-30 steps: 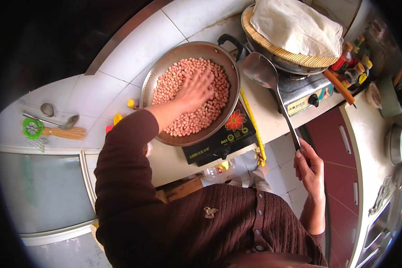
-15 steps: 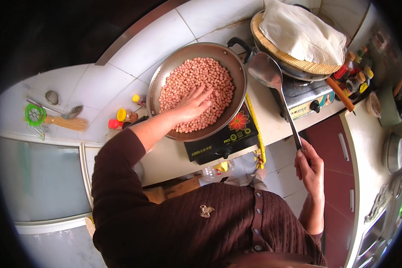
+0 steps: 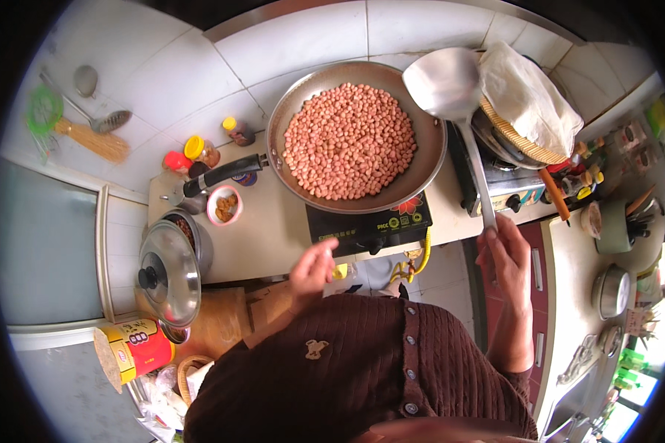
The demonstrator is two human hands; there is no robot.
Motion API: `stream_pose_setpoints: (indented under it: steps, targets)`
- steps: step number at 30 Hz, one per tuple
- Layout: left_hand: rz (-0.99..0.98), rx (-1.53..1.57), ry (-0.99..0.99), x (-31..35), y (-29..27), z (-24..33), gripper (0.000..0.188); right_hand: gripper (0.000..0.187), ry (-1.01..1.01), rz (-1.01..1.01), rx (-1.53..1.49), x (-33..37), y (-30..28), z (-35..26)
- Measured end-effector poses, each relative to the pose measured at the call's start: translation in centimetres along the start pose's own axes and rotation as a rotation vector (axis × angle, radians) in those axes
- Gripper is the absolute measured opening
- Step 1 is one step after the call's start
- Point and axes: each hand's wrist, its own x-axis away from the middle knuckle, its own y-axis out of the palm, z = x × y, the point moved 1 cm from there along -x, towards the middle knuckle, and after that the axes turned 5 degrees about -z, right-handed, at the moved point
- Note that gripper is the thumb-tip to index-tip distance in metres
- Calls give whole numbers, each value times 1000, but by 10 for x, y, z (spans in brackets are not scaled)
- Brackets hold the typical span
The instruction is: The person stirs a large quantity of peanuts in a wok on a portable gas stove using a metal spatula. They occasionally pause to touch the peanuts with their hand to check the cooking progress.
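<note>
**Hand out of the pan, spatula over the rim**

Half a second back our left hand (image 3: 312,270) lay on the peanuts (image 3: 349,142); now it hangs clear of them at the lower centre of the frame, just in front of the counter edge (image 3: 273,236), fingers loosely curled with thumb and forefinger close together, pinching nothing that we can make out; whether a nut sits between them we cannot tell. Our right hand (image 3: 504,255) wraps its fingers tight around the long handle of the metal spatula (image 3: 445,83), whose blade now reaches higher in the picture, over the upper right rim of the wide pan (image 3: 427,159); the pan sits on the black induction hob (image 3: 369,225) at the upper centre, peanuts spread in one even layer.

To stir well, we judge it best to slide the blade flat under the nuts from the rim inward, turning them gently so none hop over the shallow edge; the free hand is best kept off the metal.

The whole view also sits lower than before, so a lidded pot (image 3: 168,275) and red tin (image 3: 134,348) show at lower left.
</note>
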Motion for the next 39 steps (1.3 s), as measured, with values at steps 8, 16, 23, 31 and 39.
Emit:
stream_pose_setpoints:
  steps: [8,16,23,31,39]
  targets:
    - [-217,-582,147,34,-93,-167,28,50,-238,-82,800,-54,0,-61]
    - [-275,-199,-344,37,-102,-237,30,39,-249,-141,1715,-122,20,-143]
    - [-280,-251,-337,34,-118,-237,30,30,-129,-278,1970,-138,49,-165]
    - [-326,-247,-325,33,-109,-245,28,21,-73,-326,1985,-133,59,-171]
    - [-375,-247,-212,25,-101,-216,28,22,-67,-537,1940,-129,67,-185]
